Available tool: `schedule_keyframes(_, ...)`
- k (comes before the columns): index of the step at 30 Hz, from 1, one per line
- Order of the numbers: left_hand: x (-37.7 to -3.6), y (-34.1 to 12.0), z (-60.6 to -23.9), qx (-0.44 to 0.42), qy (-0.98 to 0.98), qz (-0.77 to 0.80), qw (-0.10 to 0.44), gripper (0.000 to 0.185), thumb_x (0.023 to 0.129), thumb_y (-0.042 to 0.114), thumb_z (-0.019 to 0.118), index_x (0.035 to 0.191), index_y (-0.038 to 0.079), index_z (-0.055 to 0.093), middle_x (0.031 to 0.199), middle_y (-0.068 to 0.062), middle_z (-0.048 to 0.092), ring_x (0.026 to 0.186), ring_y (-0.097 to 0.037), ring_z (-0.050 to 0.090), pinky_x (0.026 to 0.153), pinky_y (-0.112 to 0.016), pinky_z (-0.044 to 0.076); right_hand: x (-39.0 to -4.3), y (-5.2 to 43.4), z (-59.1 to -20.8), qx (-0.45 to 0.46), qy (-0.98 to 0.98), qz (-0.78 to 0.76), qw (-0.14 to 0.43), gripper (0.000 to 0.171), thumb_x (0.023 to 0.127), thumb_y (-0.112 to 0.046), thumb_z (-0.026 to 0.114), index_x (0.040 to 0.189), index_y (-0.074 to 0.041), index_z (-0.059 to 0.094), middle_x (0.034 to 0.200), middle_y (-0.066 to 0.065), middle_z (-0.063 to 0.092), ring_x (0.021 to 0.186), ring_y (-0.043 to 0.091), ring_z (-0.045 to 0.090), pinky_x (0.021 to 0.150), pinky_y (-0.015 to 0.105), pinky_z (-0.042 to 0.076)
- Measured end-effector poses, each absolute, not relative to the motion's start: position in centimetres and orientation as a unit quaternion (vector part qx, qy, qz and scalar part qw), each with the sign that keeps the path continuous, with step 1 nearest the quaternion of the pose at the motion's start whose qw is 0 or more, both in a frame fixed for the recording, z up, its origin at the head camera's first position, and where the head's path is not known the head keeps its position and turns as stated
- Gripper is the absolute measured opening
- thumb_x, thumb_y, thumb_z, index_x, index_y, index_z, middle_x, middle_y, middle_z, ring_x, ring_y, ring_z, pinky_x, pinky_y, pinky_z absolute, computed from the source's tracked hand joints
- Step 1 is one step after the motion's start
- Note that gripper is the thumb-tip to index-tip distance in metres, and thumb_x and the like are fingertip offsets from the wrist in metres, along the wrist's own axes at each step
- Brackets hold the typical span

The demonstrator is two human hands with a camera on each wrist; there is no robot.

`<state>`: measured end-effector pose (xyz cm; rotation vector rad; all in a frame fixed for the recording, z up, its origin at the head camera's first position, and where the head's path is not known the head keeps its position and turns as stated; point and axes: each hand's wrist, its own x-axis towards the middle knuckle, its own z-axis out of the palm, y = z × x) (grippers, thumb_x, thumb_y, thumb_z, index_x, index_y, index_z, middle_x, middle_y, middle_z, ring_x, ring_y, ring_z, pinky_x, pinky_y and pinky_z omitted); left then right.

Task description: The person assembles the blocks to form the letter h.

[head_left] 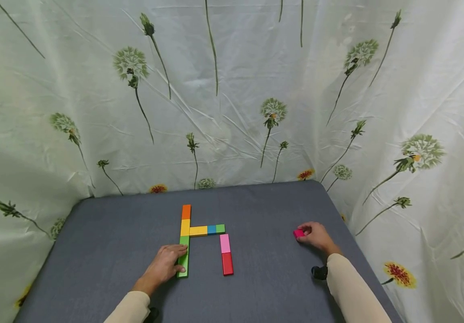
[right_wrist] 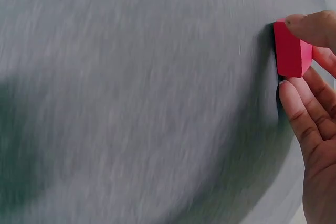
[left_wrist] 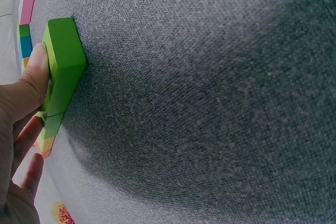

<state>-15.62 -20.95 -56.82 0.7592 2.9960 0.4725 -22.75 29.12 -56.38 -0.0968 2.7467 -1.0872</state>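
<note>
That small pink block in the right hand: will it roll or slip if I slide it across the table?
The pink block has flat faces and square edges, so it will probably slide, not roll. The grey table looks like woven cloth, so expect some drag. It looks rigid and low, so it is unlikely to tip in the right hand.

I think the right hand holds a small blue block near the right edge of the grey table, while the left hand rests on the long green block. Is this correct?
Not quite: the small block in the right hand is pink-red, not blue, as the right wrist view shows clearly. The rest is right: it is near the right edge of the grey table, and the left hand rests on the long green block.
</note>
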Motion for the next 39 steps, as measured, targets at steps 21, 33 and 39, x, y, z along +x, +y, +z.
schedule_keyframes(21,-15.8,-21.0,-56.8,0.247,0.957,0.149,0.003,0.054,0.067,0.023,0.085,0.111,-0.003,0.070,0.118,-0.011,0.068,0.110,-0.028,0.062,0.094,-0.050,0.044,-26.8,20.9,-54.8,-0.151,0.925,-0.327,0.120,0.030,0.073,-0.006,0.080,0.101,-0.001,0.070,0.086,0.003,0.061,0.075,0.014,0.053,0.065,0.029,0.046)
schedule_keyframes(33,-15.7,-21.0,-56.6,0.255,0.955,0.153,-0.009,0.054,0.067,0.025,0.085,0.110,-0.003,0.070,0.117,-0.011,0.068,0.109,-0.028,0.062,0.092,-0.050,0.045,-28.4,16.3,-54.0,-0.189,0.914,-0.331,0.137,0.030,0.075,-0.007,0.080,0.103,-0.003,0.070,0.091,0.005,0.064,0.079,0.014,0.056,0.069,0.029,0.049)
schedule_keyframes(39,-15.8,-21.1,-56.6,0.257,0.954,0.153,-0.010,0.054,0.067,0.025,0.085,0.110,-0.004,0.070,0.116,-0.011,0.068,0.109,-0.029,0.062,0.091,-0.050,0.045,-28.7,14.0,-53.9,-0.210,0.912,-0.323,0.141,0.029,0.074,-0.006,0.080,0.102,-0.003,0.070,0.090,0.004,0.063,0.078,0.014,0.054,0.068,0.026,0.048)
